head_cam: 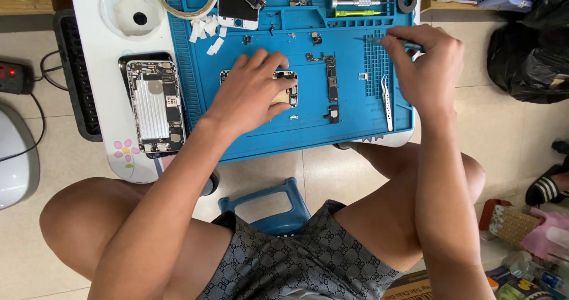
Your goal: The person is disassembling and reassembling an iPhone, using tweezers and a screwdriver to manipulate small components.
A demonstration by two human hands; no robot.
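The person's left hand (252, 92) lies flat on a small opened phone frame (287, 92) near the middle of the blue rubber work mat (308, 131). The right hand (424, 63) pinches a thin blue-handled screwdriver (385, 41) near the mat's right edge, just above silver metal tweezers (387, 103). An opened silver phone housing (155, 107) rests on the white table (95, 45) beside the mat's left edge.

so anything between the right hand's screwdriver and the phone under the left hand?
Nothing tall. Between the right hand with the screwdriver and the phone under the left hand lies only a flat circuit board on the blue mat.
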